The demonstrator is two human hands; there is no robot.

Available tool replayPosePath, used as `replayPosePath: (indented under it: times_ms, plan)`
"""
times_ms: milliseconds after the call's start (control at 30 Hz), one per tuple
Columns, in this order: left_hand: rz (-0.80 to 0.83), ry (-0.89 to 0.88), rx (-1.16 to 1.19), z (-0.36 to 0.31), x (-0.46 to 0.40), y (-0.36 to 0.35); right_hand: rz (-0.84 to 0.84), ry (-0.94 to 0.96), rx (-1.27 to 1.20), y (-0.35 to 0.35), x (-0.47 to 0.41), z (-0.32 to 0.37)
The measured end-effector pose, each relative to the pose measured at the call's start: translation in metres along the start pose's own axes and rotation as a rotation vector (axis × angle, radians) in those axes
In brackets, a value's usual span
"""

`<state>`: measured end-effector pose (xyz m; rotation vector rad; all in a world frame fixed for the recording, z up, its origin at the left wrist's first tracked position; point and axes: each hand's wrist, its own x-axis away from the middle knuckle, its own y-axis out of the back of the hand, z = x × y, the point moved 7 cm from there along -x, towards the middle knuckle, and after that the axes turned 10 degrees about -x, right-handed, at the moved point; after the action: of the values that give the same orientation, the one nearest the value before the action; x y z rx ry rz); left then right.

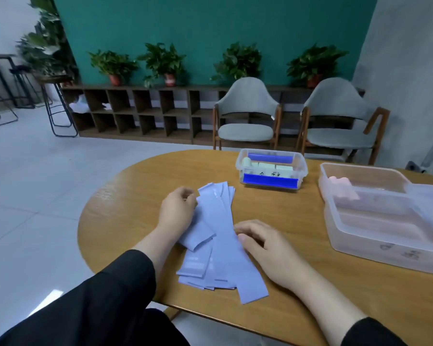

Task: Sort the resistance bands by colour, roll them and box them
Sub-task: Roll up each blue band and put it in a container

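Several flat lilac-blue resistance bands (216,236) lie fanned in a loose pile on the wooden table (125,196). My left hand (176,211) rests on the pile's upper left, fingers curled and pinching the edge of one band. My right hand (263,245) lies palm down at the pile's right side, fingertips pressing on a long band. A small clear box with blue clips (271,169) stands behind the pile and holds pale green rolls. A larger clear box (375,221) at the right holds pink rolls (341,187).
The table's rounded edge runs close on the left and front. Two grey chairs (248,116) stand behind the table, against a low wooden shelf with potted plants. A clear lid (430,196) leans on the large box at the far right.
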<state>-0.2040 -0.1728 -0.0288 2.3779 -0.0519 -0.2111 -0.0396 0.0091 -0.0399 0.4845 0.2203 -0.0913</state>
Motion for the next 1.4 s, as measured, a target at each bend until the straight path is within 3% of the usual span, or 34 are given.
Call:
replayPosePath:
  times_ms: [133,233,433,533,700,900,1000,1133,1400]
  plan:
    - [0.138,-0.11,-0.237,0.006,0.0,-0.02,0.06,0.052,0.144,-0.019,-0.001,-0.006]
    - [0.097,-0.255,-0.392,0.0,0.01,-0.03,0.058,0.081,0.153,-0.012,0.007,0.002]
    - [0.026,-0.282,-0.169,0.001,0.012,-0.02,0.262,0.149,0.198,-0.007,0.042,0.015]
    - [-0.12,-0.388,-0.098,-0.009,0.021,-0.002,0.355,0.144,0.306,-0.005,0.054,0.007]
    - [-0.223,-0.695,-0.121,-0.04,0.055,0.013,0.186,0.195,0.267,0.002,0.049,0.008]
    - [0.287,-0.867,-0.074,-0.081,0.104,-0.006,-0.022,0.121,0.229,0.019,0.029,0.023]
    - [0.309,-0.812,-0.05,-0.101,0.11,-0.005,-0.124,0.103,0.175,0.036,0.022,0.041]
    - [0.376,-0.506,0.235,-0.123,0.097,0.006,-0.325,0.012,-0.167,0.061,0.024,0.051]
    - [0.368,-0.395,0.579,-0.175,0.086,0.032,-0.35,0.01,-0.39,0.071,0.022,0.061]
